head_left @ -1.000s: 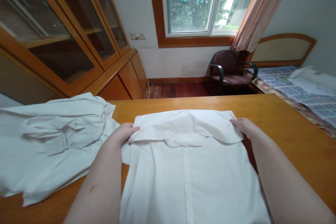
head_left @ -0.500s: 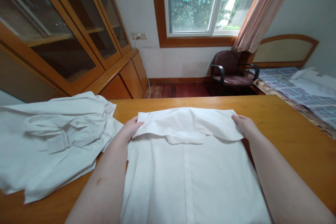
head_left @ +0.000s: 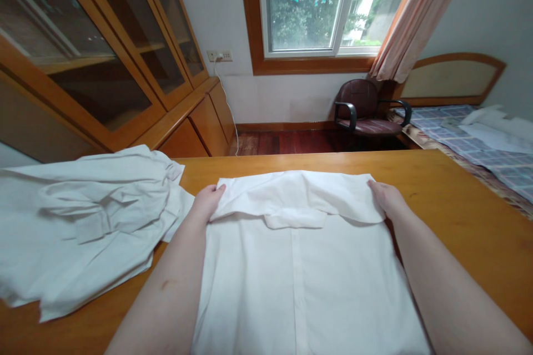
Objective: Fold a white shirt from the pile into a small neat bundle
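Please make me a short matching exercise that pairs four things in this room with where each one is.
Things:
1. folded white shirt
2. crumpled white cloth
3. dark armchair
4. left hand

Places:
A. under the window, beside the bed
B. at the left end of the table
C. on the left corner of the shirt's folded-over flap
D. flat on the table, between the two forearms

Pairs: 1-D, 2-B, 3-A, 4-C
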Tool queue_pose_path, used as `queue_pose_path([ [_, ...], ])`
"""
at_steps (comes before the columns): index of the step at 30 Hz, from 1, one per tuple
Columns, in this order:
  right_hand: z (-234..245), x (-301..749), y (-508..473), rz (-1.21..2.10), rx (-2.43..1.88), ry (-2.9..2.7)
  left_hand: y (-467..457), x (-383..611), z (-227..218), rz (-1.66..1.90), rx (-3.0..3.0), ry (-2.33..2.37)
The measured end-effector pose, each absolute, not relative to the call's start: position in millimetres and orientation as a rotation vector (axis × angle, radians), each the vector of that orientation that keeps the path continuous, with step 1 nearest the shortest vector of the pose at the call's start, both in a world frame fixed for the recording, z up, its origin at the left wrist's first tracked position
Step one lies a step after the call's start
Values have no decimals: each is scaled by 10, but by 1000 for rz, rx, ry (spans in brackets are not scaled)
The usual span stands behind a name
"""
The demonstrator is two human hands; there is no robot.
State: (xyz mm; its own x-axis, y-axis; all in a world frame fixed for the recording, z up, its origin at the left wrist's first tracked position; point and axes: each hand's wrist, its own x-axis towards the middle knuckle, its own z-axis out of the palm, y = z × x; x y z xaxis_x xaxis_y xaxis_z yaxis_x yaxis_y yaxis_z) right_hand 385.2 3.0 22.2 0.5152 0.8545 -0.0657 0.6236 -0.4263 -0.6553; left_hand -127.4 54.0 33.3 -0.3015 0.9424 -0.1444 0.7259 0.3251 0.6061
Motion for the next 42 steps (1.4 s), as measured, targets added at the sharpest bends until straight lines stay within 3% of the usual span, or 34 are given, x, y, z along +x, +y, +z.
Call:
queue_pose_path([
  [4, 224, 3883, 50, 448, -2251, -1243, 564, -1320, 271, 709, 1465, 2064],
  [9, 98, 4073, 58, 574, -2194, -1128, 518, -1392, 253, 867, 1317, 1823],
  [18, 89, 4052, 32, 761, -2108, -951, 514, -1413, 328, 485, 1634, 1998],
  [27, 301, 3819, 19, 259, -2522, -1352, 440, -1193, 400, 319, 1843, 2336],
  [31, 383, 3583, -35, -182, -2253, -1664, 353, -861, 438, 474, 2258, 2162],
  [34, 411, 3411, -65, -12, -2106, -1990, 309, -664, 350, 241, 2292, 1895],
  [37, 388, 3297, -93, 265, -2312, -2038, 281, -600, 203, 25, 2176, 1879],
  [42, 231, 3211, -85, 323, -2408, -2042, 314, -630, 100, -81, 2174, 1848],
])
